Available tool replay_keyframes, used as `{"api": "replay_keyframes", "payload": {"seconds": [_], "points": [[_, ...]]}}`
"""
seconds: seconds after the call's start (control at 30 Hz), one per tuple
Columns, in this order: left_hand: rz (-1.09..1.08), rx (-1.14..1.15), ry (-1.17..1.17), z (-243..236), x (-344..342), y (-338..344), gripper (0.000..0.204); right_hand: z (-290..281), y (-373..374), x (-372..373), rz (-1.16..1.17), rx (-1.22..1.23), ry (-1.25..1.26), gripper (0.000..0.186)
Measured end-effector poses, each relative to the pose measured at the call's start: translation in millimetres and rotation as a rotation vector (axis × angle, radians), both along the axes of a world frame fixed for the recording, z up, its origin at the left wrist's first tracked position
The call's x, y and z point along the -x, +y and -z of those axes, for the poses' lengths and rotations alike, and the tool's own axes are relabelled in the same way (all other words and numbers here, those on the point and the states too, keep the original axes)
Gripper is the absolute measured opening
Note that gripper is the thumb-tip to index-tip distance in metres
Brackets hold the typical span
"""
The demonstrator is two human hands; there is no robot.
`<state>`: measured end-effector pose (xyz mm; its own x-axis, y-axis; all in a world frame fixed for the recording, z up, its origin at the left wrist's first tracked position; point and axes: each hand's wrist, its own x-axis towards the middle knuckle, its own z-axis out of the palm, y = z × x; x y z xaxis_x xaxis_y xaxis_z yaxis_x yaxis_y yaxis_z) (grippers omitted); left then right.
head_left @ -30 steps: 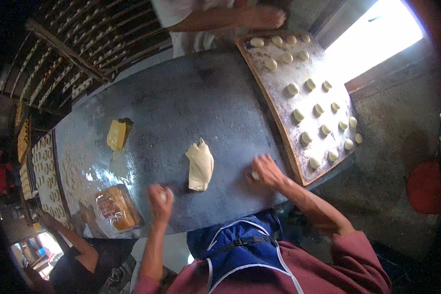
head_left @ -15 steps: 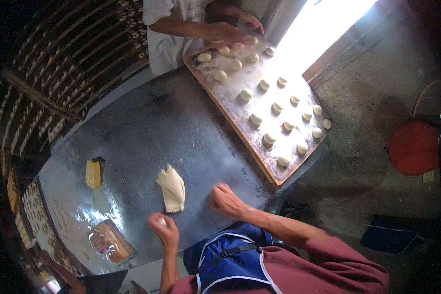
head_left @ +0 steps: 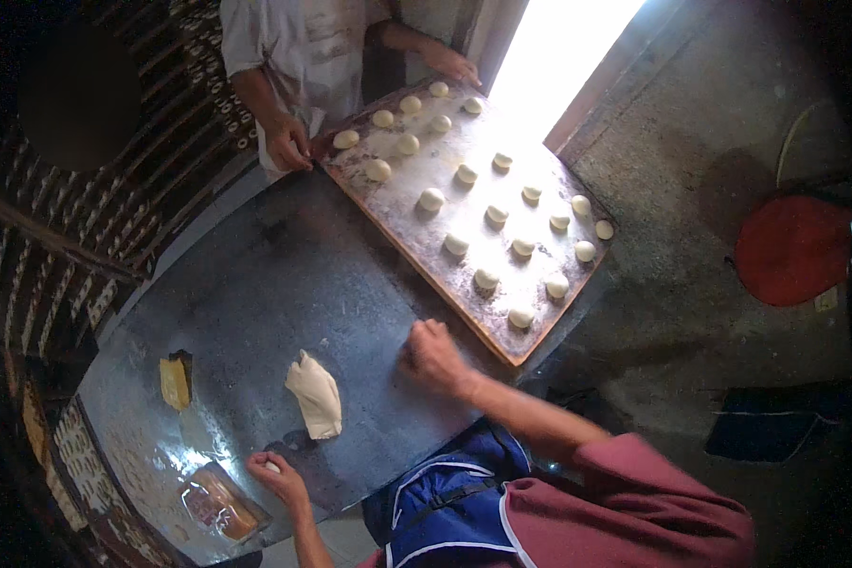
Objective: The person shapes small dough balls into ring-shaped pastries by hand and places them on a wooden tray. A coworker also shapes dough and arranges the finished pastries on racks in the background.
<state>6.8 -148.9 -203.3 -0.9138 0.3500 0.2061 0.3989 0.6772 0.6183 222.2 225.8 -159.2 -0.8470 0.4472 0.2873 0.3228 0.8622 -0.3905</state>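
My left hand (head_left: pixel 280 481) is closed around a small pale dough piece (head_left: pixel 272 467), just above the table's near edge. My right hand (head_left: pixel 433 356) is curled down against the dark tabletop (head_left: pixel 246 265), slightly blurred; whatever lies under its fingers is hidden. Between the two hands rests a large, elongated lump of dough (head_left: pixel 314 396), nearer the left hand and touched by neither. Beyond my right hand stands a floured wooden board (head_left: pixel 402 220) bearing rows of several dough balls (head_left: pixel 456 244).
Across the table a co-worker's hands (head_left: pixel 286 142) hold the board's far edge. At left lie a yellow block (head_left: pixel 174 381) and a plastic-wrapped loaf (head_left: pixel 219 502). Racks with small dough pieces (head_left: pixel 75 275) line the left side. A round red object (head_left: pixel 790 251) stands at the right.
My left hand has moved left and nearer me with the dough piece, away from the large lump. The co-worker's hands have gone from over the dough balls to the board's edge. The view has shifted.
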Motion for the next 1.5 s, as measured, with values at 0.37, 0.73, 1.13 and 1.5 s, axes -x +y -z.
{"api": "replay_keyframes", "payload": {"seconds": [0.37, 0.73, 1.13, 1.5], "points": [[1.012, 0.869, -0.358, -134, 43, 55, 0.037, -42, -4, -63, -0.125, 0.095, -0.099, 0.032], [1.367, -0.518, 0.186, -209, -115, 680, 0.078, -163, 248, -135, 0.490, 0.273, 0.539, 0.101], [1.056, -0.593, -0.433, -181, -161, 594, 0.052, -129, 245, -107, 0.635, 0.637, 0.554, 0.095], [-0.130, 0.078, -0.046, -120, -90, 154, 0.064, -108, -8, -23, -0.360, 1.495, -0.380, 0.054]]}}
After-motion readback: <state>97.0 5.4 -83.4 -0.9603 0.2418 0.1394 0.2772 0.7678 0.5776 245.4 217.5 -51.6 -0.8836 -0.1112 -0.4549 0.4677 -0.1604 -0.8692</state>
